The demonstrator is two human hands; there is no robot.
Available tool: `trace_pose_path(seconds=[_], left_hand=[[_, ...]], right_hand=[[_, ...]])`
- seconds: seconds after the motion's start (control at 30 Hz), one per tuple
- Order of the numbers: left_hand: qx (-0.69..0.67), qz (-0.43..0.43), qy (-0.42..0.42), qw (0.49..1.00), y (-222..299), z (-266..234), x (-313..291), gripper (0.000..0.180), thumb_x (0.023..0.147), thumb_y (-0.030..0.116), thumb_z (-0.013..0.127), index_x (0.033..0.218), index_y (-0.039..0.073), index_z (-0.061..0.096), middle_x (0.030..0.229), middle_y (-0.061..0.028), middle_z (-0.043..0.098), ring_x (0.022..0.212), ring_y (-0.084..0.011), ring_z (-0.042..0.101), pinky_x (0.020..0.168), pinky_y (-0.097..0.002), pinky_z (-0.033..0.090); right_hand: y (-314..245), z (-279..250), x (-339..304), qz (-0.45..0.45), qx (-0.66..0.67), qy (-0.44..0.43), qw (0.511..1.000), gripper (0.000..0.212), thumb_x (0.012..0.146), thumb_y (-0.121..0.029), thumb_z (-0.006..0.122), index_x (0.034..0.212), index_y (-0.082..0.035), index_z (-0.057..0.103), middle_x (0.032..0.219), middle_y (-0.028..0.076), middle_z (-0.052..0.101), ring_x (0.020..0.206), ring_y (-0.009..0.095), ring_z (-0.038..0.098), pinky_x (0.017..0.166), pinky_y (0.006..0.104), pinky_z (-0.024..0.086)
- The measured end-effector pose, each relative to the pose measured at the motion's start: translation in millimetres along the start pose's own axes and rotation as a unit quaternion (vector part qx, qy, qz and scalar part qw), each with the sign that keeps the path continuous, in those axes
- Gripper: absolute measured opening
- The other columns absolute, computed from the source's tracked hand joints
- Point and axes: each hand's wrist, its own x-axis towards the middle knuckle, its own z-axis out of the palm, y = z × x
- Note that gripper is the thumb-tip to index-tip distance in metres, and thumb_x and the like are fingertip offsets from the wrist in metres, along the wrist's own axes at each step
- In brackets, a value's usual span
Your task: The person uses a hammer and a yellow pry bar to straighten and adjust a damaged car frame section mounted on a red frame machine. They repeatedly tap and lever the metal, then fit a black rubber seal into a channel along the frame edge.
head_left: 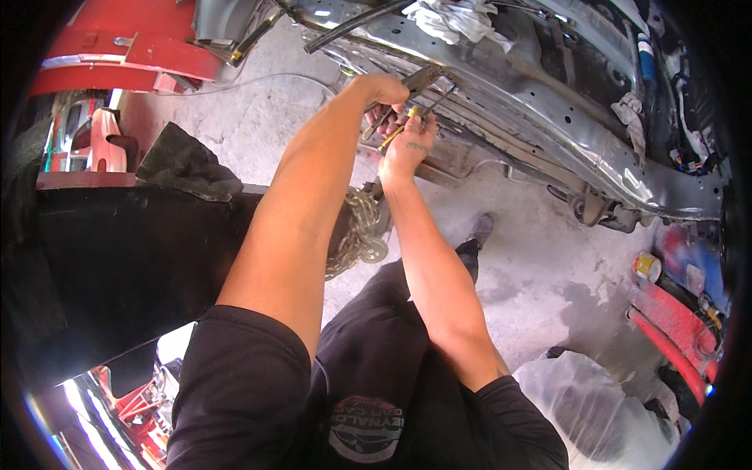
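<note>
Both my arms reach forward to the lower edge of a stripped grey car body. My right hand is closed around a yellow-and-black screwdriver. A thin dark shaft runs from that hand up toward the sill. Just left of it, my left hand is closed, with its fingers curled downward. Narrow grey metal shows below those fingers, but its kind is unclear. A dark flat metal piece lies against the sill beside my left hand; whether I hold it is hidden.
A chain hangs from a black post at my left, with a dark cloth on top. White crumpled material rests on the car body. Clear plastic sheeting and red equipment are at the right.
</note>
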Motion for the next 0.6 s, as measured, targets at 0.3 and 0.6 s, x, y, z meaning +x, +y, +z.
trace_pose_path(seconds=[0.3, 0.6], left_hand=[[-0.032, 0.005, 0.012, 0.999, -7, 5, 12, 0.019, 0.086, 0.007, 0.063, 0.097, -0.008, 0.068, 0.084, -0.0172, 0.072, 0.070, -0.0286, 0.073, 0.064, -0.0447, 0.063], [0.002, 0.007, 0.016, 1.000, 5, 2, -3, 0.023, 0.084, 0.008, 0.066, 0.100, -0.008, 0.069, 0.087, -0.0201, 0.073, 0.073, -0.0300, 0.074, 0.066, -0.0428, 0.063]], right_hand=[[-35, -26, 1, 0.087, -0.101, -0.043, 0.990, 0.014, 0.108, -0.011, 0.043, 0.118, -0.007, 0.052, 0.078, 0.004, 0.050, 0.056, 0.015, 0.050, 0.047, 0.0335, 0.043], [-47, -40, 5, 0.097, -0.119, -0.057, 0.986, 0.013, 0.108, -0.012, 0.045, 0.116, -0.008, 0.055, 0.076, 0.003, 0.049, 0.053, 0.014, 0.050, 0.042, 0.0307, 0.039]])
